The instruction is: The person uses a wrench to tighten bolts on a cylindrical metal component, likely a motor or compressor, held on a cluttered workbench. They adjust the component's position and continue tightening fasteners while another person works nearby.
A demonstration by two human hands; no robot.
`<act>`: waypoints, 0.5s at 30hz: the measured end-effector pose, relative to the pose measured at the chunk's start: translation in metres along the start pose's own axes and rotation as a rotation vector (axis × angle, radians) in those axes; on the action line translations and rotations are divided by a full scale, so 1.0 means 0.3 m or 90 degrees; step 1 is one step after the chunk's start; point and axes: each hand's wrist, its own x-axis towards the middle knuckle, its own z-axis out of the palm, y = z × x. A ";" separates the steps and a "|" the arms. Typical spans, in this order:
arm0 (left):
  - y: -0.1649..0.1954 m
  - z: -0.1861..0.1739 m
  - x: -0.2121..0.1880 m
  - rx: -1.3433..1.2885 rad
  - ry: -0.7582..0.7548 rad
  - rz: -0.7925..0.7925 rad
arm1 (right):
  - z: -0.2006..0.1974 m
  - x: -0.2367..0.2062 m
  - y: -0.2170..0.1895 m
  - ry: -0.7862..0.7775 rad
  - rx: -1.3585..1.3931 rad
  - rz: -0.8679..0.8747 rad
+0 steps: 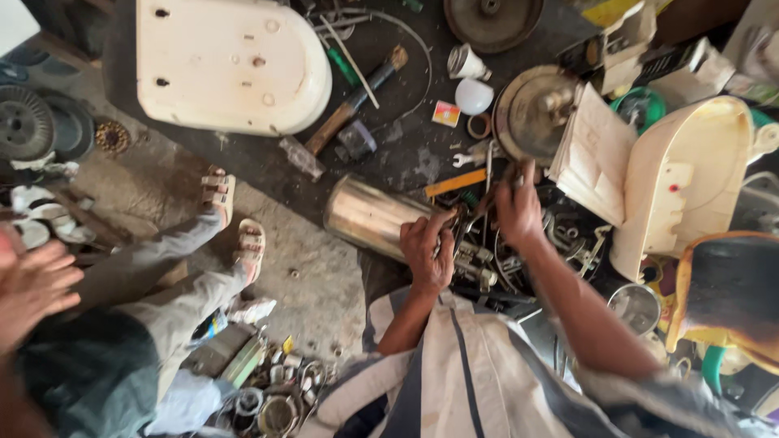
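Two hands busy in a tangle of small metal parts (487, 264), right of centre. Left hand (428, 251) curled narrow, fingers bent against the near right end of a shiny steel cylinder (369, 215) lying on its side; impossible to tell whether anything is pinched there. Right hand (519, 212) just right of it and a little farther off, closed tight around a dark metal tool (510, 174) that sticks out past the knuckles. Hands near each other but apart.

Just beyond the hands, a flat yellow strip (454, 183) and a small spanner (466, 158). Farther off, a round metal disc (531, 109), a white bulb (473, 96) just left of it, and a hammer (353, 101) lying slantwise with a wooden handle. Far left, a large cream plastic casing (231, 61), flat side up. To the right, a second cream housing (690, 178) standing on edge, with a folded paper sheet (596, 154) leaning against its left side.

On the left, over bare concrete floor (308, 276), another person's two sandalled feet (235, 219) and grey trouser legs; at the near left edge, a blurred hand (32, 288), not the worker's own. Near the bottom, a heap of metal rings and caps (276, 393).
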 end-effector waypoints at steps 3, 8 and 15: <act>-0.006 0.020 0.020 0.014 0.026 0.030 | -0.009 0.128 0.071 -0.003 -0.045 0.052; -0.032 0.024 0.042 0.025 0.029 0.064 | -0.028 0.136 0.102 -0.006 -0.194 -0.069; -0.061 -0.043 -0.007 0.037 -0.069 0.048 | -0.021 -0.099 0.007 0.075 0.021 -0.012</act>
